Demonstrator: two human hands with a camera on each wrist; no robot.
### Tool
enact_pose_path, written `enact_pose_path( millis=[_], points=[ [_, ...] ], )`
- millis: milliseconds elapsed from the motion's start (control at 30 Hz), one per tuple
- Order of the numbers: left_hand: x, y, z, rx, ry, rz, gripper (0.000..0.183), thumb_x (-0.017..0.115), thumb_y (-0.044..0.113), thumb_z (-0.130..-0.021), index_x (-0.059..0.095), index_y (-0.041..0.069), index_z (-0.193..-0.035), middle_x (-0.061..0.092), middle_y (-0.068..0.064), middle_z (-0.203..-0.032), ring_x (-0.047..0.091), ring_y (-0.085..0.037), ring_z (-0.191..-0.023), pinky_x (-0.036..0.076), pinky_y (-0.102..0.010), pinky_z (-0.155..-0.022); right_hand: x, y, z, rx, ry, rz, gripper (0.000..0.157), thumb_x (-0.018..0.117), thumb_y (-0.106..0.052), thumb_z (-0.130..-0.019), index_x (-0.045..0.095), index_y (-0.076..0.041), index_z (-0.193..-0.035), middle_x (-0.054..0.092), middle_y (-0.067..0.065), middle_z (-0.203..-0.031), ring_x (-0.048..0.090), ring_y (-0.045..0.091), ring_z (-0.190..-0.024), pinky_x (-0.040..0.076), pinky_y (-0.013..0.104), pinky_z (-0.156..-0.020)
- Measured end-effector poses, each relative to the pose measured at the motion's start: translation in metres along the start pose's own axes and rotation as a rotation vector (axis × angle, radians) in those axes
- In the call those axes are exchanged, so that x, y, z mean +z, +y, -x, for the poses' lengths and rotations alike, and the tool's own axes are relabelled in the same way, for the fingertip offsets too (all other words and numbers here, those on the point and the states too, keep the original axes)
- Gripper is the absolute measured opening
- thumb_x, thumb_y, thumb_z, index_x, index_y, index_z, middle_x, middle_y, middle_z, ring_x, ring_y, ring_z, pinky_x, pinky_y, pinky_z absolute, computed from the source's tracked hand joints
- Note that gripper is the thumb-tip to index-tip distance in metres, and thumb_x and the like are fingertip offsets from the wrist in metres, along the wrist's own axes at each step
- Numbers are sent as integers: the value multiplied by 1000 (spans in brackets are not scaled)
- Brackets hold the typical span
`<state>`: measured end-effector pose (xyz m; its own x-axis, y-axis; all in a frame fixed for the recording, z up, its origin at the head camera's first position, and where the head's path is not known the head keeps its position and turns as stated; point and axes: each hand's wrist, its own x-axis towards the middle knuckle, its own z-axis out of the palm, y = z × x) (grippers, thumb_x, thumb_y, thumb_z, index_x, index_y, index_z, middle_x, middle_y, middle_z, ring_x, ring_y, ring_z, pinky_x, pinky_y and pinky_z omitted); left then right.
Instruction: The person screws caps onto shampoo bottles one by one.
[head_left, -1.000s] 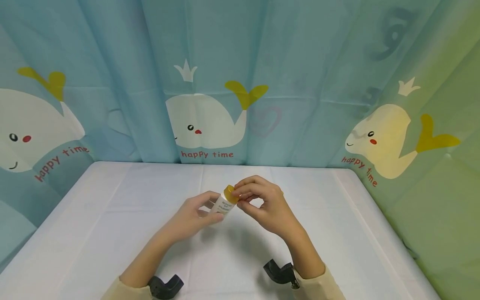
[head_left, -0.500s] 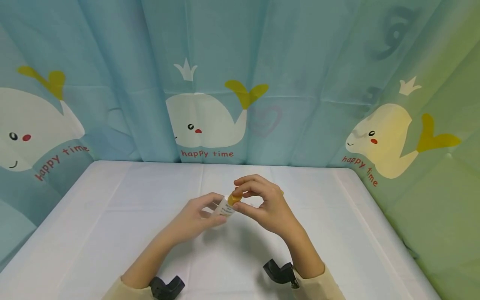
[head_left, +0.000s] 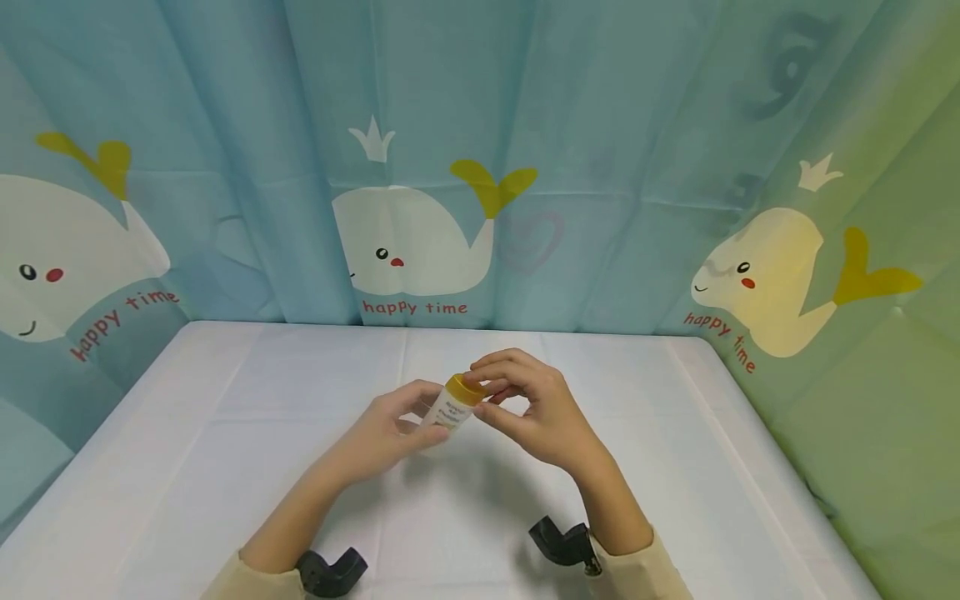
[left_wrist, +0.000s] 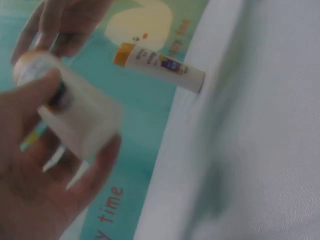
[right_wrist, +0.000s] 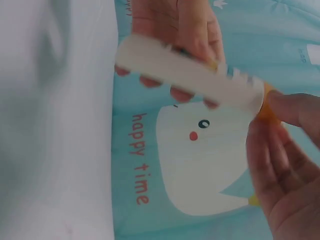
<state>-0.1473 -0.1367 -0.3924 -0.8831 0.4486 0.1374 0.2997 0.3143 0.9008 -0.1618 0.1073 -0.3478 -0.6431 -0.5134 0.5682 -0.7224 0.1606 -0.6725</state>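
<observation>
A small white bottle [head_left: 451, 411] with printed text and a yellow cap [head_left: 462, 389] is held tilted above the table. My left hand [head_left: 397, 425] grips its body, thumb on the near side and fingers behind. The right hand [head_left: 536, 410] has its thumb and fingers at the cap; in the right wrist view they pinch the orange-looking cap [right_wrist: 269, 106] at the bottle's end. The cap sits on the bottle. Behind, in the left wrist view, stands a second white bottle [left_wrist: 167, 69] with an orange cap, which the right hand hides in the head view.
A white-covered table [head_left: 225, 467] lies beneath both hands. A blue-green curtain [head_left: 600, 125] printed with whales hangs behind it and along its sides. Black curved mounts [head_left: 562, 543] sit at both wrists, by the beige sleeves.
The right fingers turned at the cap, covering more of it half a second ago and drawing back slightly now. The bottle tipped a little right, then returned.
</observation>
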Motion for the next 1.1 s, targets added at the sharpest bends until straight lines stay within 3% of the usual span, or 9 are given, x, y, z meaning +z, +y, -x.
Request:
enact_pose_path(
  millis=[133, 300, 433, 533, 700, 800, 967, 1100],
  points=[
    [-3, -3, 1, 19, -112, 92, 38, 66, 18, -95, 59, 10, -132, 67, -8, -122, 63, -26, -111, 53, -41, -92, -4, 2, 1, -17, -57, -97, 34, 78, 0, -83, 71, -10, -115, 66, 5, -119, 67, 17, -96, 59, 33, -80],
    [-5, -7, 2, 39, -287, 192, 39, 63, 18, -96, 58, 4, -133, 68, -12, -121, 62, -28, -113, 52, -42, -91, -5, 2, 2, -21, -178, -188, 38, 78, -1, -83, 70, -7, -120, 64, 7, -131, 59, 23, -124, 55, 36, -93],
    [-6, -7, 3, 83, -322, 226, 38, 65, 24, -97, 59, 7, -130, 68, -9, -120, 63, -27, -112, 53, -40, -91, -3, 1, 1, -78, -210, -224, 35, 77, 2, -83, 71, -5, -117, 68, 8, -123, 62, 23, -117, 56, 36, -90],
    [-4, -6, 3, 112, -285, 220, 35, 66, 22, -97, 60, 9, -128, 66, -8, -120, 62, -25, -111, 54, -40, -90, -2, 2, 0, -124, -177, -199, 33, 78, 3, -81, 72, -7, -112, 71, 8, -112, 66, 21, -107, 57, 36, -86],
    [1, -5, 2, 139, -224, 197, 31, 67, 13, -95, 61, 9, -125, 64, -9, -110, 60, -18, -95, 60, -39, -75, 0, 2, -1, -193, -106, -108, 36, 82, 2, -76, 71, -9, -109, 72, 6, -105, 66, 17, -96, 56, 32, -83],
    [3, -2, 2, 150, -180, 154, 31, 69, 13, -94, 62, 11, -124, 64, -7, -106, 59, -17, -89, 59, -40, -75, 2, 1, 0, -206, -55, -49, 36, 85, -2, -74, 71, -11, -106, 71, 3, -99, 63, 13, -88, 55, 28, -76],
    [9, 3, 3, 183, -31, -27, 30, 75, 19, -90, 63, 21, -118, 67, 7, -100, 61, -11, -83, 55, -36, -78, 6, -1, 1, -83, 43, 66, 26, 86, -15, -77, 73, -17, -99, 69, -6, -89, 62, 7, -78, 55, 26, -68],
    [15, 8, 2, 286, 152, -290, 33, 79, 25, -86, 63, 21, -114, 66, 12, -100, 61, -4, -80, 54, -28, -72, 11, -4, 0, 75, 142, 137, 19, 85, -24, -81, 73, -15, -92, 70, -8, -81, 62, 6, -67, 56, 27, -61]
  ],
)
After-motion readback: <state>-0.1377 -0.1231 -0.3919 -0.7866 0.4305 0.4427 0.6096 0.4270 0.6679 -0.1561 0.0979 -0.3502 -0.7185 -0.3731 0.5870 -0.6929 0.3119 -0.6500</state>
